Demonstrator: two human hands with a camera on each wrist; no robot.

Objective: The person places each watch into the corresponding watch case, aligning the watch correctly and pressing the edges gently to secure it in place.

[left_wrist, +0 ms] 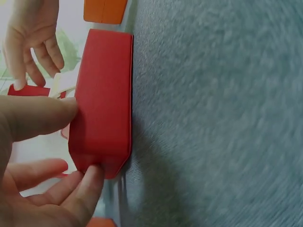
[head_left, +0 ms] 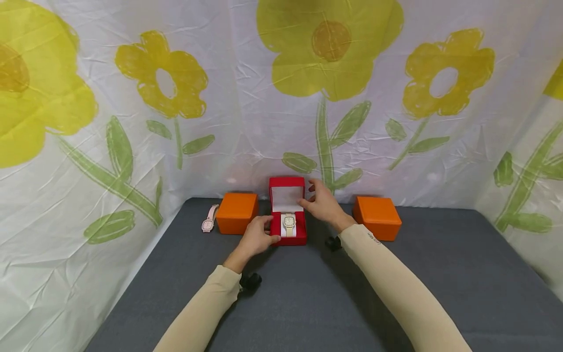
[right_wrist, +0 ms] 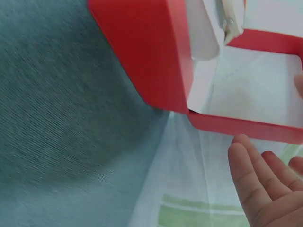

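Observation:
A red watch box (head_left: 301, 240) stands with its lid (head_left: 287, 181) raised, showing a white lining. Inside, a watch (head_left: 289, 221) with a pale yellow strap sits on a white cushion. My left hand (head_left: 256, 235) holds the box at its front left corner, thumb at the upper front edge and fingers against the side, as the left wrist view shows. Beside the lid's right edge is my right hand (head_left: 323, 203), its fingers extended and spread just outside the rim. In the right wrist view its thumb (right_wrist: 299, 85) overlaps the lid.
An orange box (head_left: 237, 215) stands left of the red one, with a pink watch (head_left: 208, 225) lying beside it. Another orange box (head_left: 378, 217) is on the right, behind my right forearm. A flowered curtain (head_left: 246, 98) hangs at the back of the grey tabletop (head_left: 290, 298).

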